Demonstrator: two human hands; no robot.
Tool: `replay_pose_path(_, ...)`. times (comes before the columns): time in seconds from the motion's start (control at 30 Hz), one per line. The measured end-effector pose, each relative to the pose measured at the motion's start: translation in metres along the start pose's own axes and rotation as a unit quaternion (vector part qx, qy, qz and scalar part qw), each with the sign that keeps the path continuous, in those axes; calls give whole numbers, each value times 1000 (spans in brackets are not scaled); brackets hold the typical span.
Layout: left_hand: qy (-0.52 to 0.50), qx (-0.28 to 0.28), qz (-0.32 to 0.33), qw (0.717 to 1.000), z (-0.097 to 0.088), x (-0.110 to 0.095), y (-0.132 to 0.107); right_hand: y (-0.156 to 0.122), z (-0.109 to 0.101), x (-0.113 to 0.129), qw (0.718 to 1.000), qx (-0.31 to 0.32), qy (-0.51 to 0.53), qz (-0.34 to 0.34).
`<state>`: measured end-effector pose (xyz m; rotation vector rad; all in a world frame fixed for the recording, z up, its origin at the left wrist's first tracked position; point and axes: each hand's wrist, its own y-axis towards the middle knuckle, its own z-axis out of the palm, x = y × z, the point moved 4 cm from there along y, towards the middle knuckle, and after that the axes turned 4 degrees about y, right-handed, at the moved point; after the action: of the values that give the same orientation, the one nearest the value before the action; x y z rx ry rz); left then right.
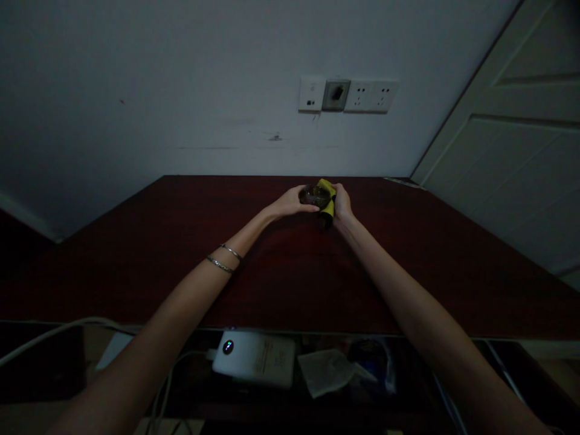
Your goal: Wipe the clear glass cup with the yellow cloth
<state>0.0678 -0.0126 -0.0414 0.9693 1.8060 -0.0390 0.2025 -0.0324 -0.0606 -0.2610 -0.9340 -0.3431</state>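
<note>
Both arms reach out over a dark red wooden table (290,272). My left hand (292,202) grips the left side of a small dark glass bowl (314,195), with the fingers curled round its rim. My right hand (342,204) holds a yellow cloth (327,194) pressed against the bowl's right side, and part of the cloth hangs down below the hand. Two thin silver bangles (225,258) sit on my left forearm. The room is dim, so the inside of the bowl does not show.
A white wall behind the table carries a row of sockets and a switch (348,95). A white door (512,139) stands at the right. Below the table's near edge lie a white power bank (254,356) with a cable, a crumpled paper (326,371) and a dark object.
</note>
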Motion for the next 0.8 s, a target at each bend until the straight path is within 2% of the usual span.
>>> replay_pose_path(0.1, -10, 1, 1, 1000, -4, 1, 1, -6, 5, 1, 1000, -7, 9, -26)
replay_pose_path(0.27, 25, -84, -20, 996, -9, 2, 2, -16, 10, 2, 997, -20, 24, -75)
replay_pose_path(0.43, 16, -139, -40, 989, 0, -2, -3, -15, 10, -2, 998, -13, 24, -53)
replay_pose_path(0.53, -1, -118, -46, 992, 5, -7, -5, -8, 8, -3, 999, -3, 21, -32)
replay_pose_path(0.73, -63, 10, -58, 996, 8, -7, -4, 0, -3, 1, 1000, -4, 9, -13)
replay_pose_path(0.8, -62, 20, -50, 997, 6, -4, -2, 1, -5, 1, 1000, -6, 6, -10)
